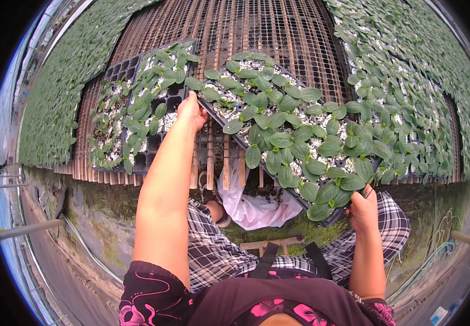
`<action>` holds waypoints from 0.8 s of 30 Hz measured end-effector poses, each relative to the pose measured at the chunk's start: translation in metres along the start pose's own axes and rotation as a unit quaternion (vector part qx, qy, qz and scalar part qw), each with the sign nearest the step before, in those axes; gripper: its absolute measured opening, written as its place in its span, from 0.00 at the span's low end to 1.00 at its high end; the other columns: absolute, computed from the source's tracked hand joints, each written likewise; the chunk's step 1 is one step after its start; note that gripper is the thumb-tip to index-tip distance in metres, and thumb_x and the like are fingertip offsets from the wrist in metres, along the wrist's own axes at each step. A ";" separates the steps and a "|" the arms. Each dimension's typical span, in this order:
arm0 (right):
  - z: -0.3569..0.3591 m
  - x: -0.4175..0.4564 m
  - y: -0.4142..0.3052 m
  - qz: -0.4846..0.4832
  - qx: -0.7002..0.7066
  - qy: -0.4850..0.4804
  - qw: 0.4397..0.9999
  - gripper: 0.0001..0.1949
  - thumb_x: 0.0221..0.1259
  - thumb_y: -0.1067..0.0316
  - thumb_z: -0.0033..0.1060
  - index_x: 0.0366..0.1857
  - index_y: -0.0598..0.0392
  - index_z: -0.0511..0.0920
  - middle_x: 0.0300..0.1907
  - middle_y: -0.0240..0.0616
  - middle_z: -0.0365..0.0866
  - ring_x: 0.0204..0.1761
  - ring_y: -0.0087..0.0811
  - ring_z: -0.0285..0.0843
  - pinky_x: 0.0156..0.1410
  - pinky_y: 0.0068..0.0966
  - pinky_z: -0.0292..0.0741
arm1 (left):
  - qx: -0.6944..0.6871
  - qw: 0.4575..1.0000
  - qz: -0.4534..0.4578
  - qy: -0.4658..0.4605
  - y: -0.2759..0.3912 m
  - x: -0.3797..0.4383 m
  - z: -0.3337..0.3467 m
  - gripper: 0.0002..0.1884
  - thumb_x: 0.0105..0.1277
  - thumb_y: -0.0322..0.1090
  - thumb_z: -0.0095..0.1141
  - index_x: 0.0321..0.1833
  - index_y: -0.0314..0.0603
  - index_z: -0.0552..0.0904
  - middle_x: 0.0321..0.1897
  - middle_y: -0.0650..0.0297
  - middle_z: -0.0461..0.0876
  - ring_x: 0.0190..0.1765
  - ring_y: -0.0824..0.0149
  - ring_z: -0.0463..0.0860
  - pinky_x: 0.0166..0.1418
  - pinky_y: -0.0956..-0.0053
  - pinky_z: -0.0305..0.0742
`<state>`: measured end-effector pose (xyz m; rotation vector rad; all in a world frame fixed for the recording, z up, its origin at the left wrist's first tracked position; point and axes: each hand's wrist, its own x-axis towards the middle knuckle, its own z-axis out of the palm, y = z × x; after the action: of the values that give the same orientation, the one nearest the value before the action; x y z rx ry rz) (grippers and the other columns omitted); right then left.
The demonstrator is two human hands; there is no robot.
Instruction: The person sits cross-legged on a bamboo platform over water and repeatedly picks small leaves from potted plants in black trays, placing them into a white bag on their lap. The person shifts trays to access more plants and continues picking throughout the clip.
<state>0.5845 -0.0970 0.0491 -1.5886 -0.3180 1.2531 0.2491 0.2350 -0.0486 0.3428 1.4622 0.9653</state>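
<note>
A black plastic seedling tray (241, 140) full of broad-leaved green seedlings lies tilted in front of me, turned diagonally. My left hand (193, 111) grips its left edge near the far corner. At the near right corner my right hand (363, 208) holds it, the fingers partly hidden beneath leaves. White granules show between the stems. To the left, close beside my left hand, is another seedling tray (173, 100), partly filled, with several bare cells. Left of that one is a tray with sparser, smaller seedlings (110, 118) and brownish soil.
The trays lie on a slatted bench (259, 24) with black mesh. Dense seedling trays cover the bench at far left (63, 81) and right (406, 89). A whitish plastic bag (255, 208) sits below the bench edge, by my foot. Pipes (31, 229) stick out at both sides.
</note>
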 end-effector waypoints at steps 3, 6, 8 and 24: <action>0.003 0.010 0.000 0.003 -0.021 0.010 1.000 0.09 0.54 0.72 0.57 0.40 0.55 0.77 0.28 0.26 0.78 0.20 0.16 0.69 0.20 0.15 0.64 | 0.117 0.986 0.108 -0.042 0.023 -0.009 -0.007 0.12 0.72 0.46 0.51 0.46 0.46 0.75 0.30 0.71 0.77 0.24 0.76 0.72 0.22 0.83 0.67; 0.008 0.034 -0.001 -0.003 -0.015 -0.005 1.000 0.08 0.54 0.72 0.55 0.39 0.54 0.77 0.27 0.25 0.78 0.18 0.15 0.67 0.18 0.15 0.63 | 0.191 0.967 0.156 -0.065 0.052 -0.030 -0.025 0.11 0.70 0.41 0.56 0.44 0.42 0.75 0.29 0.70 0.77 0.26 0.77 0.74 0.27 0.82 0.74; 0.013 0.062 -0.003 -0.023 -0.012 -0.035 0.999 0.04 0.56 0.71 0.56 0.34 0.52 0.77 0.23 0.23 0.75 0.15 0.14 0.64 0.17 0.15 0.62 | 0.203 0.959 0.186 -0.071 0.069 -0.049 -0.039 0.12 0.68 0.40 0.58 0.42 0.39 0.75 0.30 0.68 0.77 0.27 0.76 0.75 0.30 0.82 0.76; 0.040 0.114 -0.021 0.067 -0.427 -0.234 0.871 0.10 0.60 0.66 0.53 0.41 0.56 0.80 0.29 0.35 0.86 0.24 0.23 0.79 0.23 0.25 0.74 | -0.057 0.944 -0.223 -0.235 -0.121 -0.305 -0.048 0.15 0.66 0.37 0.61 0.49 0.38 0.75 0.44 0.57 0.80 0.50 0.60 0.82 0.53 0.65 0.82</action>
<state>0.6070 0.0156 0.0066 -2.0222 -1.2276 1.7360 0.2969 -0.0739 0.0631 0.1309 0.9786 0.5462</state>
